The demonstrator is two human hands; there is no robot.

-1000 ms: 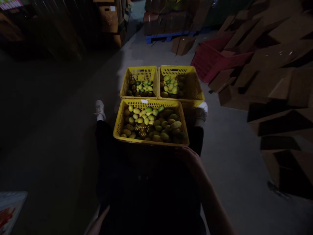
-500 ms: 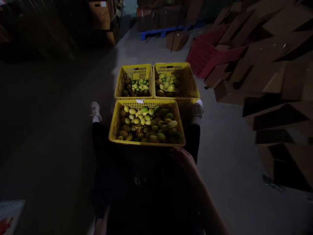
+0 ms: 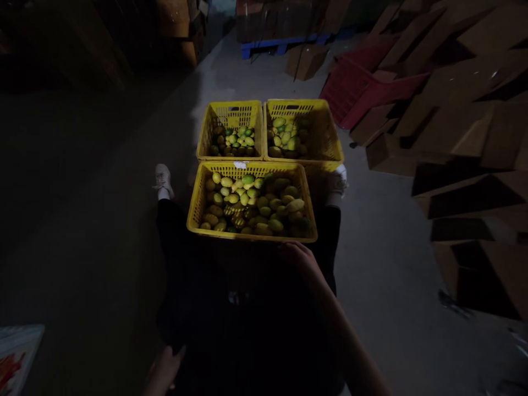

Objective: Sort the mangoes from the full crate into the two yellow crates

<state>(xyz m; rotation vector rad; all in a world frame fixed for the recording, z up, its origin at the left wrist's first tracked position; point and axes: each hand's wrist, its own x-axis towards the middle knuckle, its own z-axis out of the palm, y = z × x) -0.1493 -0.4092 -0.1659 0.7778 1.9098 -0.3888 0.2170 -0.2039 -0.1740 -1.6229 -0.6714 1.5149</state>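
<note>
Between my outstretched legs stands a yellow plastic crate (image 3: 252, 237) holding many oval yellow and green fruits (image 3: 244, 199), lemon-like in shape. My right hand (image 3: 300, 257) is just below its near rim, on the right side. Its fingers reach leftward, loosely bent, with nothing visible in them; whether they touch the crate I cannot tell. Low at the left, my left hand (image 3: 163, 369) is beside my dark clothing, away from the crates. Shadow and the frame edge hide most of its fingers.
Behind the front crate stand a left yellow crate (image 3: 201, 135) and a right yellow crate (image 3: 333, 144), both partly filled with similar fruits. A red crate (image 3: 350, 91) and many cardboard boxes (image 3: 466, 121) lie to the right. A blue pallet (image 3: 284, 45) is at the back.
My left hand has come further into view, moving up and slightly left. My right hand has shifted a little left along the crate's near side. The whole view has tilted slightly.
</note>
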